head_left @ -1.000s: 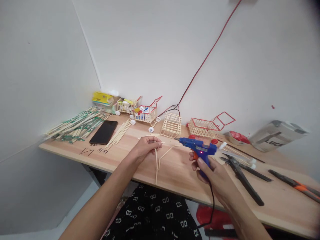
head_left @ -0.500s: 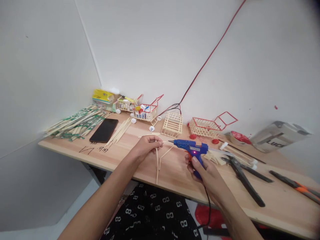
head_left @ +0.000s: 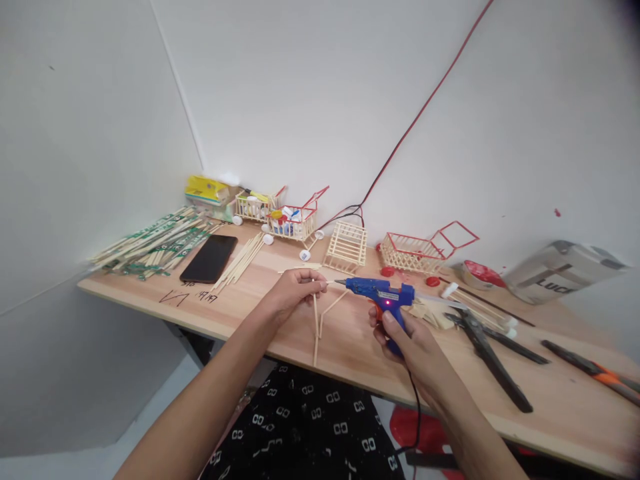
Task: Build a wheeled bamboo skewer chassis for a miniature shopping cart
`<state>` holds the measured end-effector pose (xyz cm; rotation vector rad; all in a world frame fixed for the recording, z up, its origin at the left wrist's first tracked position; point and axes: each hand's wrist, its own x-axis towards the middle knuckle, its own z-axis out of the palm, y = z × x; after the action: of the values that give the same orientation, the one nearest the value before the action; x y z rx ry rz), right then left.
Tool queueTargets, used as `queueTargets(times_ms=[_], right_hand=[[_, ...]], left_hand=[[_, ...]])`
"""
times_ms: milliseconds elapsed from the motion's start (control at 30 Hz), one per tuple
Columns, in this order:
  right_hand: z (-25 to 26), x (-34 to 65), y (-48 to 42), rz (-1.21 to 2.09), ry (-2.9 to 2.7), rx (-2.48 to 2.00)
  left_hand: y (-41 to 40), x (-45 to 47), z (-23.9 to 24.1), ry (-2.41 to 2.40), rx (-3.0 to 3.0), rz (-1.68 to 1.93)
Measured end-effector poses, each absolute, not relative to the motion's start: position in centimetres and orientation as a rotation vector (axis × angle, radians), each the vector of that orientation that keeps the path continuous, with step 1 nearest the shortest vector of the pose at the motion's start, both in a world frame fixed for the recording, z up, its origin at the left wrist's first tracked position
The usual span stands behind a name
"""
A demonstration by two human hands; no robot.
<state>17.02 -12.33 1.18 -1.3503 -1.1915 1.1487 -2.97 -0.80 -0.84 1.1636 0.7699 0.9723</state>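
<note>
The left hand (head_left: 294, 289) is closed in a light pinch, thumb and fingertips pressed together on the top of a stick frame (head_left: 317, 323), a few thin pale wooden sticks joined at angles that lean from the fingers down to the near edge of the worktop (head_left: 280, 333). The right hand (head_left: 403, 337) is wrapped tight around the grip of a blue plastic glue gun (head_left: 380, 293), index finger by the orange trigger and a small red light glowing on its side; the nozzle points left and sits just beside the stick end that the left hand pinches, though whether they touch cannot be told. A black cord hangs from the gun over the worktop's edge. The worktop is light, smooth wood set into a corner of plain white walls, with a red cable (head_left: 425, 100) running slantwise up the wall. On it lie a black phone (head_left: 209, 259), a heap of paper-wrapped sticks (head_left: 150, 241), loose bare sticks (head_left: 241, 259), small slatted carts (head_left: 293, 223), an open stick crate (head_left: 345, 245), a red-edged basket (head_left: 415, 252), black pliers (head_left: 487, 353) and a dented silver tin (head_left: 560, 270).
</note>
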Motion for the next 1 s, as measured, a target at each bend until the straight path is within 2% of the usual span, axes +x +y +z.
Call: queueTargets(times_ms=[1000], right_hand=[[0.41,17.51,-12.2,1.067,-1.272,-1.405]], left_hand=[[-0.84,-3.03,-0.83,0.786,1.174,0.974]])
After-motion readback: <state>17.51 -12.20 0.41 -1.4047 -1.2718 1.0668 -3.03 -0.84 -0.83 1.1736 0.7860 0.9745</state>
